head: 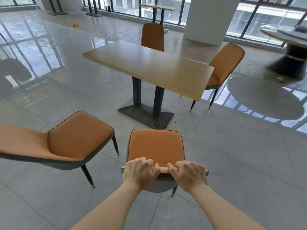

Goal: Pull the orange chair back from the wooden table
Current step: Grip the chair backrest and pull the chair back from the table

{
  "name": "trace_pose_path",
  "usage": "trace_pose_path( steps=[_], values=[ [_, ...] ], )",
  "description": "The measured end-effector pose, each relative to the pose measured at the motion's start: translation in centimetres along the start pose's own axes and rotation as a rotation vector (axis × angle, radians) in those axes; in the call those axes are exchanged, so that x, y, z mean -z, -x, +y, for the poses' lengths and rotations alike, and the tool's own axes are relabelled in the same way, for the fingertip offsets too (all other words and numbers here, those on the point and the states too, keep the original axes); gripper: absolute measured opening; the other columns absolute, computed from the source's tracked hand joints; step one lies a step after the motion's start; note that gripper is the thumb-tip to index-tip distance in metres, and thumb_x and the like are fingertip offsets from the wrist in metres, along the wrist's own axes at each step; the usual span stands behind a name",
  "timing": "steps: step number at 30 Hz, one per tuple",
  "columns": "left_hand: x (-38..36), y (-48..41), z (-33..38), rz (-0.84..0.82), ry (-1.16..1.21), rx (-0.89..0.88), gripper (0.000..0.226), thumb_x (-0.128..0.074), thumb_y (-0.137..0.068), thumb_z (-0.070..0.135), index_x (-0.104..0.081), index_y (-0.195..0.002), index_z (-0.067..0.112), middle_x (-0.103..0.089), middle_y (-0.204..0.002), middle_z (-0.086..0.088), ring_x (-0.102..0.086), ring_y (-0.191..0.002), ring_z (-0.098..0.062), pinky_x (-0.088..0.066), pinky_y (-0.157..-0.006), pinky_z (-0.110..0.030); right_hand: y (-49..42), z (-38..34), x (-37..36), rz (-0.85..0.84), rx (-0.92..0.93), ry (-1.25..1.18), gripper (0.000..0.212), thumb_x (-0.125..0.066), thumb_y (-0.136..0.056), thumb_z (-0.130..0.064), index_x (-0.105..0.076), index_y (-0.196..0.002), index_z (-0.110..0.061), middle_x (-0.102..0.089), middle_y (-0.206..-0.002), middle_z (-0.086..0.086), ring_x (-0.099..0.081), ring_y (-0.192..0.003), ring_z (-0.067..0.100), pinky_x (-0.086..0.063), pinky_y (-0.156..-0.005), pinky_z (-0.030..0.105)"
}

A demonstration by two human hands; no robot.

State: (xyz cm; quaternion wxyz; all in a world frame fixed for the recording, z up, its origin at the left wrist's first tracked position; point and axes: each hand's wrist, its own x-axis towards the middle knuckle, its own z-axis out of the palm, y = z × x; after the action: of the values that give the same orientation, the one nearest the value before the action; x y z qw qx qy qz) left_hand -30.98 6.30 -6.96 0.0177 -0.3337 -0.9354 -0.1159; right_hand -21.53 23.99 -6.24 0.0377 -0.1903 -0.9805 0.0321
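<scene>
An orange chair [156,146] with a grey shell stands directly in front of me, its seat facing the wooden table [149,67]. The chair sits apart from the table, with bare floor between its seat front and the table's dark base. My left hand [140,171] grips the top edge of the backrest on the left. My right hand [189,173] grips the same edge on the right. Both hands have their fingers curled over the rim, thumbs near each other.
A second orange chair [66,143] stands close on my left. Two more orange chairs [152,36] [224,63] stand at the table's far side and right end. A round dark-based table [289,60] is at the right. Glossy tiled floor surrounds everything.
</scene>
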Motion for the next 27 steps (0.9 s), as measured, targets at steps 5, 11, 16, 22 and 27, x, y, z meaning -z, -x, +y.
trace_pose_path(
  steps=[5, 11, 16, 22, 27],
  values=[
    [-0.4, -4.8, -0.7, 0.000, -0.013, 0.010, 0.056, -0.014, -0.087, 0.059, -0.052, -0.069, 0.022, -0.052, -0.067, 0.006, -0.053, -0.061, -0.017, -0.034, -0.053, -0.030, -4.6, 0.7, -0.4, 0.003, 0.006, 0.015, 0.068, -0.016, -0.090, -0.069, -0.059, -0.067, -0.022, -0.060, -0.064, -0.005, -0.057, -0.060, 0.014, -0.046, -0.054, 0.026],
    [-1.2, -11.5, -0.8, -0.005, -0.031, 0.009, 0.056, -0.012, -0.088, 0.058, -0.052, -0.070, 0.022, -0.051, -0.068, 0.004, -0.053, -0.064, -0.019, -0.033, -0.055, -0.032, -11.1, 2.7, -0.4, 0.023, 0.035, 0.015, 0.068, -0.012, -0.089, -0.068, -0.058, -0.066, -0.023, -0.060, -0.064, -0.006, -0.055, -0.059, 0.013, -0.034, -0.049, 0.026],
    [-1.8, -16.0, -0.6, -0.019, -0.035, 0.022, 0.061, -0.008, -0.086, 0.058, -0.055, -0.072, 0.022, -0.052, -0.069, 0.004, -0.055, -0.066, -0.020, -0.034, -0.056, -0.032, -15.5, 4.3, -0.7, 0.031, 0.029, 0.005, 0.067, -0.010, -0.087, -0.068, -0.056, -0.066, -0.023, -0.062, -0.068, -0.005, -0.057, -0.064, 0.016, -0.038, -0.053, 0.029],
    [-2.0, -19.9, -1.2, -0.057, -0.012, 0.044, 0.051, -0.018, -0.091, 0.057, -0.051, -0.072, 0.023, -0.052, -0.072, 0.003, -0.056, -0.070, -0.021, -0.043, -0.061, -0.034, -19.0, 5.1, -0.9, 0.050, 0.048, -0.013, 0.065, -0.012, -0.090, -0.066, -0.055, -0.065, -0.023, -0.061, -0.065, -0.005, -0.056, -0.061, 0.015, -0.033, -0.051, 0.027],
    [-2.2, -22.9, -1.3, -0.100, -0.019, 0.040, 0.050, -0.021, -0.094, 0.056, -0.053, -0.073, 0.023, -0.052, -0.072, 0.002, -0.055, -0.070, -0.021, -0.045, -0.063, -0.034, -21.8, 5.9, -1.4, 0.060, 0.050, 0.001, 0.063, -0.017, -0.091, -0.064, -0.055, -0.062, -0.023, -0.061, -0.062, -0.004, -0.054, -0.058, 0.016, -0.031, -0.050, 0.028]
  ],
)
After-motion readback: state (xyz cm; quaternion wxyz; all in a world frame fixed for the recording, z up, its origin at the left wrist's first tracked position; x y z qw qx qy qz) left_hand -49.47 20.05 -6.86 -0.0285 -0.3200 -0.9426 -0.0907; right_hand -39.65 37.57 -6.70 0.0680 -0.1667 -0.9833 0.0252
